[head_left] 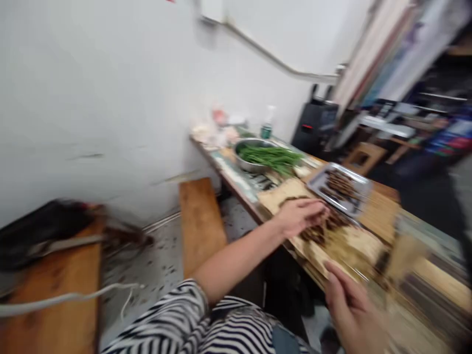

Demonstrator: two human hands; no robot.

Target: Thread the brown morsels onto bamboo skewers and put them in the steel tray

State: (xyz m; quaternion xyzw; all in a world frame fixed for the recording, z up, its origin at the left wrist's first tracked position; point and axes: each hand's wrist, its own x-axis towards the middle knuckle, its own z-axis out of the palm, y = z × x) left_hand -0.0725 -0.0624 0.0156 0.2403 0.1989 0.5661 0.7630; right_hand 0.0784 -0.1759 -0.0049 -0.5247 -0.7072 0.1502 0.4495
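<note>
My left hand [302,216] reaches over a pile of brown strips [317,233] on a pale board [363,241]. Its fingers are bent together at the tips, and what they pinch, if anything, is blurred. Closer to me, my right hand [350,309] is at the board's near edge, with thumb and forefinger closed together. A thin, light, stick-like line [359,273] lies just beyond those fingertips; I cannot tell whether it is held. Past the board, a metal tray [320,189] carries several brown pieces [341,184] in a row.
A metal bowl [250,167] of long green vegetables [271,156] stands farther along the table, near a green bottle [266,129]. Wooden benches [201,223] flank the left side. A black box-like object [313,120] is by the wall. A white cable [70,297] crosses at lower left.
</note>
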